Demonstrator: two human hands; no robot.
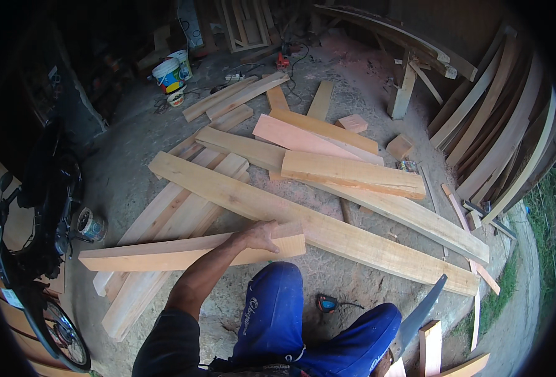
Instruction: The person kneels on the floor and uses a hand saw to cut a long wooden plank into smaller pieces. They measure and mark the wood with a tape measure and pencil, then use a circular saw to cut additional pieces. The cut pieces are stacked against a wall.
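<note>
My left hand (258,237) is closed over the right part of a thick pale wooden beam (165,252), its thumb on the front face. This beam lies across several other planks (165,220). By my right knee, my right hand (383,366) shows only partly at the lower edge. It grips a hand saw (419,312), whose blade points up and to the right; the handle is mostly hidden. A long beam (328,232) runs diagonally behind my left hand. On the floor between my knees sits a tape measure (327,303).
More beams (353,174) lie stacked and crossed farther back. Offcuts (431,349) stand near my right side. A motorcycle (45,251) is parked at the left. Paint buckets (168,75) and a red power tool (282,61) are at the back; boards (497,107) lean along the right wall.
</note>
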